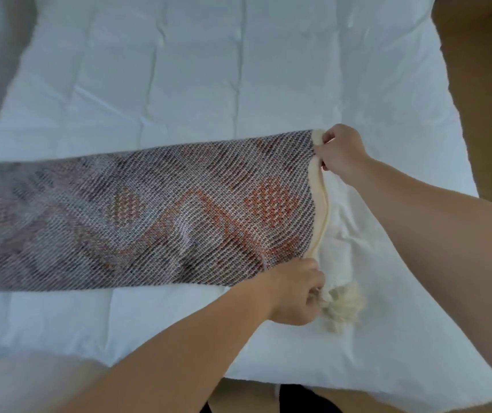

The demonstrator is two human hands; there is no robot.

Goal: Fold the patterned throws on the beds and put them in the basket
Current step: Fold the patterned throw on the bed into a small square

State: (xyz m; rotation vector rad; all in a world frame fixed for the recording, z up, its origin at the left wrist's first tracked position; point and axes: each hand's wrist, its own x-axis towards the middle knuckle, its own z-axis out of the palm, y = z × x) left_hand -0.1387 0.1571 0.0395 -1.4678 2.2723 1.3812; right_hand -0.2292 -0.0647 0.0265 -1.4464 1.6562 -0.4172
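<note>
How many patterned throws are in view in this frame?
1. The throw lies as a long strip across the white bed, left hand pinching its near corner, right hand its far corner. Its other end runs out of frame, so more may be hidden.

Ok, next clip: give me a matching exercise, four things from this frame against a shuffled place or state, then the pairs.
1 left hand
2 right hand
3 tassels
4 throw

A grips the throw's far corner
B cream, lying on the white bedcover
C patterned, stretched out leftward
D grips the throw's near corner

Pairs: 1-D, 2-A, 3-B, 4-C
</note>
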